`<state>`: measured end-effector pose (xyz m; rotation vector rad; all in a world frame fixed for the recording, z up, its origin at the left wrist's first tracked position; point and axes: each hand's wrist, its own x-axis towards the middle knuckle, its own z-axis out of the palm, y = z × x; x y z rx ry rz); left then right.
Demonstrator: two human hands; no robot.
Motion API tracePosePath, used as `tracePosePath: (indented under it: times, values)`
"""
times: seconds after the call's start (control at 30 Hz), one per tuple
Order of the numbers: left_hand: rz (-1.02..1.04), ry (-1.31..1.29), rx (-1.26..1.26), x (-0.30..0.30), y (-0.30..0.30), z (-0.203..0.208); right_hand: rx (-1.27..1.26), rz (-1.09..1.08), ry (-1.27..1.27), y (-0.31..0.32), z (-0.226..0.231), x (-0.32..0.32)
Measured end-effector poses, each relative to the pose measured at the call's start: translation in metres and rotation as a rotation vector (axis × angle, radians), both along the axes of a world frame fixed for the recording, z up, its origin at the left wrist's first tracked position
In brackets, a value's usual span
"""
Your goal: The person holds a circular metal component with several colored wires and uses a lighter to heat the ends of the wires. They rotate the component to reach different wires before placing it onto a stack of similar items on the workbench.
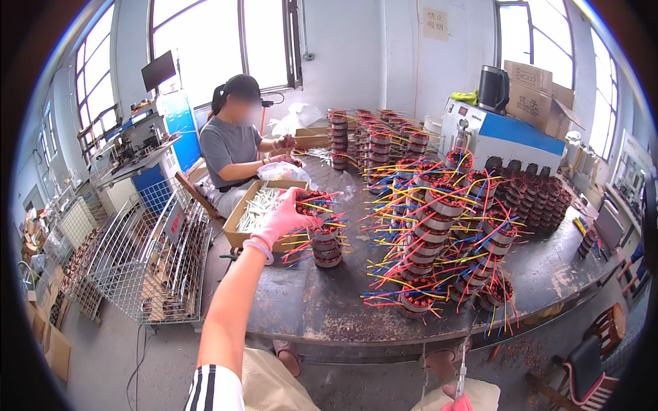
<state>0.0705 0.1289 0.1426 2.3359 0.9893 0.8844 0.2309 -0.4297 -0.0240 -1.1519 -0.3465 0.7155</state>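
Note:
My left hand [282, 218], in a pink glove, reaches over the table and closes round the top of a short stack of motor stators [326, 246]. Its fingers grip the uppermost stator [314, 204], which has red windings and coloured lead wires. Low in the picture, my right hand [458, 401], also gloved in pink, is closed on a slim metal tool [462, 370]; its exact kind is hard to make out. Just left of the stator stack stands a cardboard box of white sleeves [232, 235]. Taller stator stacks [430, 233] with red, blue and yellow wires stand to the right.
A co-worker [236, 147] sits across at the far left, hands near small parts. Wire-mesh bins [147, 264] stand left of the table [308, 308]. Darker stators [538, 198] and a blue-and-white machine [490, 130] are at the far right. A chair [582, 373] stands near the right front.

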Motion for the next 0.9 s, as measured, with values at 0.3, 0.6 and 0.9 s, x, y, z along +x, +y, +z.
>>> tracePosePath:
  times: [0.3,0.6,0.9]
  values:
    - [-0.029,0.057,-0.158,0.021,-0.001,-0.021,-0.285,-0.316,0.001,-0.018,-0.025,0.005]
    - [0.022,0.192,-0.118,0.018,-0.007,-0.001,-0.332,-0.163,-0.026,0.022,0.071,-0.020]
    - [0.051,0.242,0.147,0.004,-0.011,-0.002,-0.057,0.002,-0.048,0.009,0.030,-0.001]
